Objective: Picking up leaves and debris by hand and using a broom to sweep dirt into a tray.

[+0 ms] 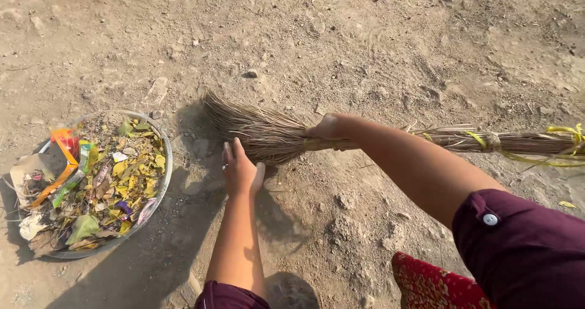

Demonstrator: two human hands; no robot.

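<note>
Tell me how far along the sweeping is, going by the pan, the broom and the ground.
Done: the round metal pan is already heaped with yellow leaves and wrappers. In hand: the right hand grips the grass broom, bristles on the dirt, while the left hand lies open beside them. Left: small stones and grit dot the ground; the pan sits unemptied.

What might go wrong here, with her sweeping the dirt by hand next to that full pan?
The metal pan is heaped with leaves and wrappers, so some could spill or blow out. The broom, gripped by the right hand, may raise dust from the loose ground. The open left hand, low beside the bristles, could get scratched.
</note>
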